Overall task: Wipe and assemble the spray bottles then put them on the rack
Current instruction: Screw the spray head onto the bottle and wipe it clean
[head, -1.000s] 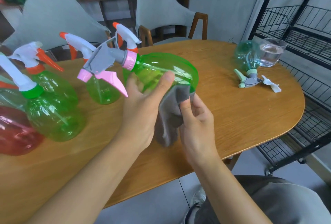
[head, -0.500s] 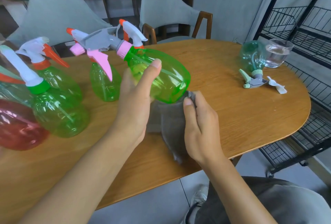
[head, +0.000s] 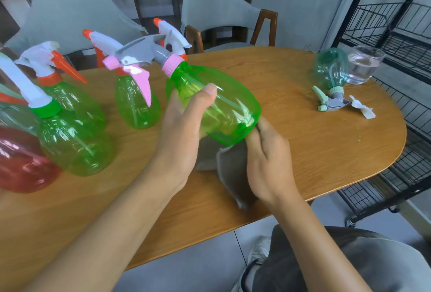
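Note:
My left hand grips a green spray bottle with a grey and pink trigger head, tilted above the wooden table. My right hand holds a grey cloth against the bottle's base. Several assembled green bottles stand at the left: one with an orange and white head, another with a green collar, and a red bottle at the edge. A teal bottle lies on its side at the far right, its grey trigger head beside a white loose part.
A glass of water stands at the table's far right. A black wire rack rises right of the table. Two grey chairs stand behind it. My knee shows at the bottom right.
The bottle has tipped more upright, neck up to the left. My right hand and the cloth moved from its side down to under its base.

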`<state>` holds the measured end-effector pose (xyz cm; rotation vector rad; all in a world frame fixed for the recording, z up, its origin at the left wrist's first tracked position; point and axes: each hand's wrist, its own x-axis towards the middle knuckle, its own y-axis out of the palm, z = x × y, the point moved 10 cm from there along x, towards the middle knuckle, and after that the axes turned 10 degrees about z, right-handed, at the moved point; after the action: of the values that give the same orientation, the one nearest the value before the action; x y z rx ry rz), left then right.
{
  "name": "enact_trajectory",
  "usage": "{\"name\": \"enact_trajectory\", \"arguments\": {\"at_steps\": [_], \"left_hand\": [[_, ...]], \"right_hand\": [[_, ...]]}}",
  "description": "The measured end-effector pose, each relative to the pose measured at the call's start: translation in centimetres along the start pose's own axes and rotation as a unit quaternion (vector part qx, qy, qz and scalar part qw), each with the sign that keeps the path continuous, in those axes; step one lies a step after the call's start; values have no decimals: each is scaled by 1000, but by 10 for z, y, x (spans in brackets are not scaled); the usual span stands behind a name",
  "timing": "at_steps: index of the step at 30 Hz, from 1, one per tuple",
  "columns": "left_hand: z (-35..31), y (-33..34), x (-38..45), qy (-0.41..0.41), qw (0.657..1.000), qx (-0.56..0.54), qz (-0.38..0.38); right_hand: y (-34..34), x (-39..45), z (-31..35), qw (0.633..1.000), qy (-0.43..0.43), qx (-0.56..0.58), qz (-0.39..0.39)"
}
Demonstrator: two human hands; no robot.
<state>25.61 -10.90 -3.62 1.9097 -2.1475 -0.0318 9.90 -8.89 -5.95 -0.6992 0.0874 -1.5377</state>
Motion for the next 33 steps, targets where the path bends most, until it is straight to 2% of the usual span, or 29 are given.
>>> {"name": "enact_trajectory", "arguments": {"at_steps": [2, 5, 7, 11, 13, 16, 18, 22, 26, 33], "left_hand": [[0, 1, 0, -6, 1000, -1, 8], [-1, -6, 0, -1, 1000, 2, -17], [-1, -11, 0, 2, 999, 14, -36], [3, -15, 1, -15, 1000, 16, -20], [5, -13, 1, -25, 999, 20, -2], [3, -15, 1, -23, 999, 35, 0], [3, -19, 1, -28, 999, 39, -7], [6, -32, -1, -50, 997, 61, -14], [7, -37, -10, -70, 992, 108, 18], [5, -37, -34, -76, 985, 138, 73]], "right_hand": [[0, 2, -4, 1000, 15, -14, 16], [22, 1, -1, 994, 10, -51, 100], [29, -2, 4, 992, -7, -32, 125], [13, 0, -3, 995, 18, 71, 63], [13, 2, -11, 994, 45, 70, 65], [34, 0, -12, 986, 63, 50, 149], [39, -2, -6, 981, 47, 78, 173], [23, 1, -2, 978, 29, 166, 120], [6, 2, -4, 989, 35, 137, 49], [2, 2, -3, 987, 57, 148, 17]]}}
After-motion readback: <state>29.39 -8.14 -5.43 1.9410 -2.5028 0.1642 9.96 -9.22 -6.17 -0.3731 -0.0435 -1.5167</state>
